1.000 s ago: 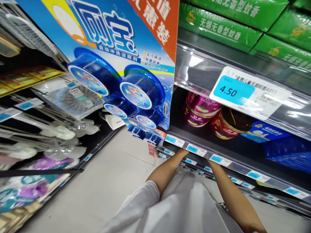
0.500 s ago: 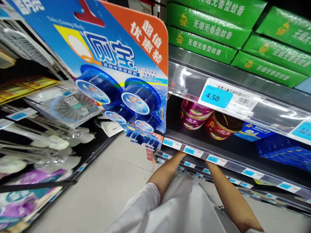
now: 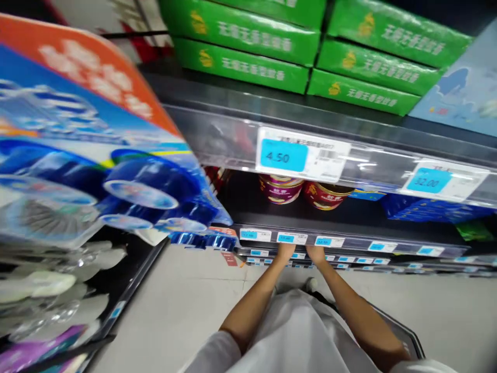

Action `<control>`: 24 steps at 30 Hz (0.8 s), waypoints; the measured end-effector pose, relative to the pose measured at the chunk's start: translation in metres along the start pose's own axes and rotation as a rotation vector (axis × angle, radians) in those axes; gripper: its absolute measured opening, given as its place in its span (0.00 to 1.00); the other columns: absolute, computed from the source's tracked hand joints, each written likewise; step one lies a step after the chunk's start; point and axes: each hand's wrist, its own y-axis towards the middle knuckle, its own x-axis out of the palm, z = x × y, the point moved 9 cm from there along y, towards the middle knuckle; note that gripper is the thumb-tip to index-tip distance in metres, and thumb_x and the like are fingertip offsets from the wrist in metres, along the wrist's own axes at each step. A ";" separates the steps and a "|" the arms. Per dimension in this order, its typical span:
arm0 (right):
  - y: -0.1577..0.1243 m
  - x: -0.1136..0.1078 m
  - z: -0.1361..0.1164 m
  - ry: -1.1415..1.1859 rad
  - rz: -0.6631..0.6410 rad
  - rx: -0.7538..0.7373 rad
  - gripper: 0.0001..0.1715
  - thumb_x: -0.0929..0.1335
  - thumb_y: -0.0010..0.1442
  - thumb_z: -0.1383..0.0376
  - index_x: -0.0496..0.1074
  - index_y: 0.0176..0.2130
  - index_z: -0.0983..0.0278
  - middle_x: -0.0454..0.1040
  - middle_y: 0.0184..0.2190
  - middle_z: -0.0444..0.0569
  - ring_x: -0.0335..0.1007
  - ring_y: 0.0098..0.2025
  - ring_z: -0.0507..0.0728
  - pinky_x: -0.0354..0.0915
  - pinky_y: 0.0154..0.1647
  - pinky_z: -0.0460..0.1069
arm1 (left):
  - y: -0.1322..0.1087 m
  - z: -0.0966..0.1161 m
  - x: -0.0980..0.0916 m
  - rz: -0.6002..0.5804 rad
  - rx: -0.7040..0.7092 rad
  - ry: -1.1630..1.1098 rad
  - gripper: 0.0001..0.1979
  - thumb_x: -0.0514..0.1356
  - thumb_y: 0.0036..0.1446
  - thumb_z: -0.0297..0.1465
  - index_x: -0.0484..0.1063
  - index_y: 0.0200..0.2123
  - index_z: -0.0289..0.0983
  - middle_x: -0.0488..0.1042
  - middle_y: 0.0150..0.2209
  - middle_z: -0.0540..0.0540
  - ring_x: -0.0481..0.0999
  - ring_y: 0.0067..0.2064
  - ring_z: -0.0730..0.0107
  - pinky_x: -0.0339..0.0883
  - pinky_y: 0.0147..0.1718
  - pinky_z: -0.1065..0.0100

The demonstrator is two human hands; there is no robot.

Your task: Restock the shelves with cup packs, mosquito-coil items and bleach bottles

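Both our left hand and right hand are hiding behind the shelf edge at five o'clock, so we cannot tell the fingers' hold, while the purple tin and red tin are sitting unlifted at three o'clock.

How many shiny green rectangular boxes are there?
6 shiny green rectangular boxes show, on the dark upper shelf: three in the left stack, three in the right stack. More may be hidden.

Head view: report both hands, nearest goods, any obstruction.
Left hand, right hand partly hidden by shelf edge; grip unclear. Purple tin, red tin on shelf above. Edge blocks view.
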 end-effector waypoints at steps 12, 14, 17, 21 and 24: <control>-0.161 -0.040 0.119 0.268 0.460 0.318 0.11 0.66 0.63 0.59 0.75 0.41 0.61 0.75 0.29 0.45 0.70 0.30 0.55 0.68 0.35 0.48 | -0.115 -0.040 0.048 -0.461 -0.002 0.120 0.20 0.61 0.58 0.48 0.74 0.41 0.37 0.79 0.40 0.41 0.79 0.42 0.60 0.73 0.44 0.60; -0.188 -0.048 0.145 0.287 0.519 0.392 0.10 0.66 0.62 0.60 0.75 0.40 0.61 0.75 0.28 0.44 0.70 0.29 0.54 0.67 0.35 0.48 | -0.128 -0.047 0.063 -0.538 -0.018 0.166 0.21 0.62 0.56 0.50 0.73 0.41 0.37 0.78 0.40 0.41 0.78 0.42 0.59 0.73 0.43 0.60; -0.240 -0.058 0.187 0.298 0.602 0.534 0.08 0.66 0.61 0.64 0.75 0.39 0.62 0.74 0.26 0.43 0.68 0.29 0.54 0.66 0.36 0.48 | -0.150 -0.059 0.092 -0.636 -0.050 0.242 0.24 0.63 0.53 0.51 0.73 0.41 0.37 0.78 0.38 0.41 0.78 0.40 0.59 0.73 0.41 0.60; -0.326 -0.068 0.249 0.302 0.689 0.763 0.06 0.66 0.61 0.67 0.74 0.37 0.63 0.76 0.30 0.45 0.69 0.32 0.55 0.66 0.40 0.50 | -0.195 -0.080 0.142 -0.744 -0.109 0.353 0.24 0.64 0.51 0.52 0.74 0.39 0.37 0.78 0.35 0.43 0.79 0.38 0.60 0.73 0.42 0.60; -0.395 -0.070 0.295 0.305 0.693 0.946 0.05 0.66 0.62 0.67 0.73 0.36 0.64 0.76 0.32 0.47 0.70 0.35 0.55 0.66 0.43 0.51 | -0.239 -0.097 0.180 -0.817 -0.165 0.442 0.24 0.64 0.51 0.52 0.74 0.39 0.37 0.78 0.35 0.43 0.79 0.38 0.60 0.74 0.43 0.59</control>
